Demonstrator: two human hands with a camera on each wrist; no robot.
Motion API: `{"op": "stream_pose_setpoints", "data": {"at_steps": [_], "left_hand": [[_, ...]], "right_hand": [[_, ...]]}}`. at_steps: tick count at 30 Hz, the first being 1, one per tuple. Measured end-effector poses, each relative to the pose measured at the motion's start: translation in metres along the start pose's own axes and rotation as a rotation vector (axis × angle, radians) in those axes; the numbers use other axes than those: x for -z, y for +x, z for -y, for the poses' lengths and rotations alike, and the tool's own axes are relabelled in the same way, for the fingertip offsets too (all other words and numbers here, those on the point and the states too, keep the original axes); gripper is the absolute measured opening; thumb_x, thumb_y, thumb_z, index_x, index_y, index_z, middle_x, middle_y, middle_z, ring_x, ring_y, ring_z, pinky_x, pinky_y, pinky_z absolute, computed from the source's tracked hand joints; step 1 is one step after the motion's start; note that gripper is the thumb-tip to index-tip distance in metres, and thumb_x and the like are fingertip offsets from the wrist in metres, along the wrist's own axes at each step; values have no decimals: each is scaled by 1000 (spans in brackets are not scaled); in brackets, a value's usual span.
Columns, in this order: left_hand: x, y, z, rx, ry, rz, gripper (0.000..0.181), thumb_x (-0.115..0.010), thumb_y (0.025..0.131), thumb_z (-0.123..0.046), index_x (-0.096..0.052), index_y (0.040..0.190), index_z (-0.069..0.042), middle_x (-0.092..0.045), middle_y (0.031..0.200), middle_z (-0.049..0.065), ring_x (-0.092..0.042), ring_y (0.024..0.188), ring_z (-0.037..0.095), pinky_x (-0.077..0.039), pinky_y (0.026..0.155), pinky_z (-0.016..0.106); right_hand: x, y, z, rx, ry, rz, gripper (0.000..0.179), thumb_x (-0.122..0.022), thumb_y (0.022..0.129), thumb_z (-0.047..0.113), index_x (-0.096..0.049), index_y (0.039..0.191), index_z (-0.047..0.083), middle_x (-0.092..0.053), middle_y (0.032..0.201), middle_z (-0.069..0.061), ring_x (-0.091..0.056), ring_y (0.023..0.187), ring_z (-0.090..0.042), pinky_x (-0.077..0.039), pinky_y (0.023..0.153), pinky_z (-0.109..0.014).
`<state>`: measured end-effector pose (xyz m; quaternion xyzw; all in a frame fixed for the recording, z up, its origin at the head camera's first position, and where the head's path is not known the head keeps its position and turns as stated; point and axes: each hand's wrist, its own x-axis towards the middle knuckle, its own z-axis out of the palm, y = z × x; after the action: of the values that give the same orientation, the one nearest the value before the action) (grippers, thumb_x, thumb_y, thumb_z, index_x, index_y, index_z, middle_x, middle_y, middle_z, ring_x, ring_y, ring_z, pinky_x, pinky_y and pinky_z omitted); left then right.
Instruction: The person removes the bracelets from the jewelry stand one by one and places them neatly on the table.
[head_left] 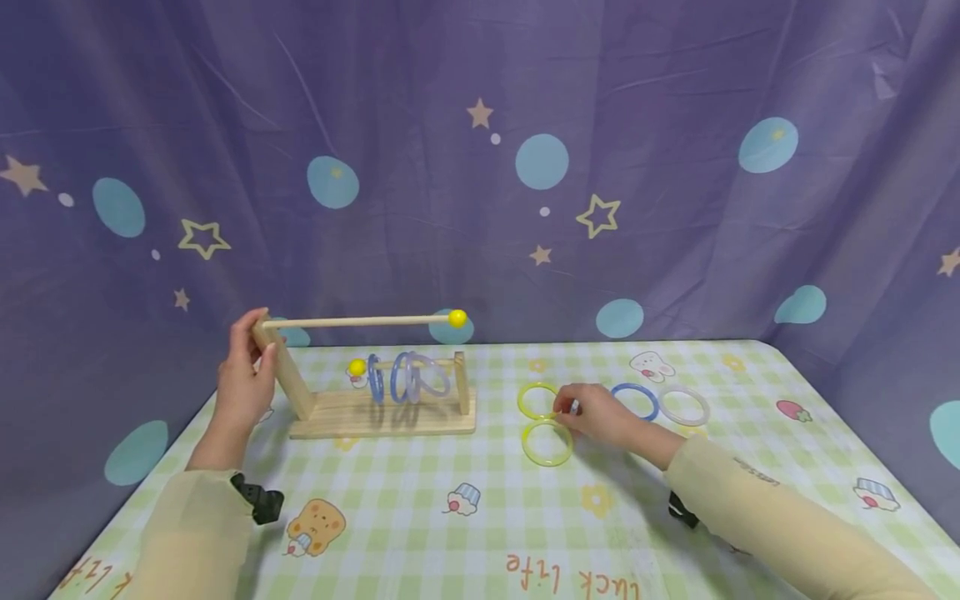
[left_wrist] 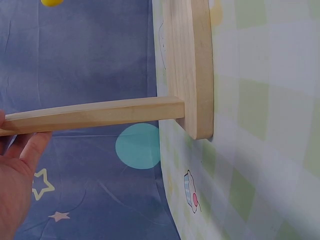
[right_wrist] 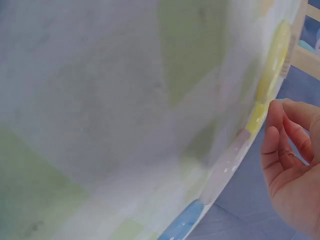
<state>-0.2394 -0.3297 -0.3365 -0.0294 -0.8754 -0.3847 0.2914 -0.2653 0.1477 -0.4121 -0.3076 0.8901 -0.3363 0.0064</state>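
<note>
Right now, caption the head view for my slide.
Left grip holds a wooden stand by its post, right grip at two yellow rings.

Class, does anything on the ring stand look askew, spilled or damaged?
The pale ring nearest the short post hangs askew, angled unlike the other rings on the lower rod. Nothing else stands out.

A green-checked cloth printed with little cakes and flowers covers the surface there. The wooden stand sits on it, right of the left grip; two yellow rings lie by the right grip's fingertips, blue and pale rings to its right.
</note>
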Motion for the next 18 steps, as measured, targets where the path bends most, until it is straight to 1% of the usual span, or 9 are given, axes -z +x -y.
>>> {"op": "stream_pose_setpoints", "data": {"at_steps": [7,11,18], "left_hand": [[1,0,-1,4,-4,6,52,-41,103,-3,-25,150,-16,-47,132,36,-44,124,51,-39,96,64],[1,0,-2,8,-9,5,52,-41,103,-3,-25,150,-16,-48,132,36,-44,124,51,-39,96,64],[0,0,0,14,-14,1,52,-42,103,-3,-25,150,-17,-50,131,34,-45,124,49,-40,96,63]], "right_hand": [[5,0,9,30,10,-21,7,-71,88,8,-66,92,6,-60,81,3,-53,57,-7,-48,55,-23],[6,-1,18,56,19,-42,9,-72,88,11,-67,93,6,-61,82,5,-53,62,-7,-47,57,-24],[4,-1,36,95,59,-67,10,-73,88,12,-68,95,6,-65,86,5,-58,70,-8,-49,60,-24]]}}
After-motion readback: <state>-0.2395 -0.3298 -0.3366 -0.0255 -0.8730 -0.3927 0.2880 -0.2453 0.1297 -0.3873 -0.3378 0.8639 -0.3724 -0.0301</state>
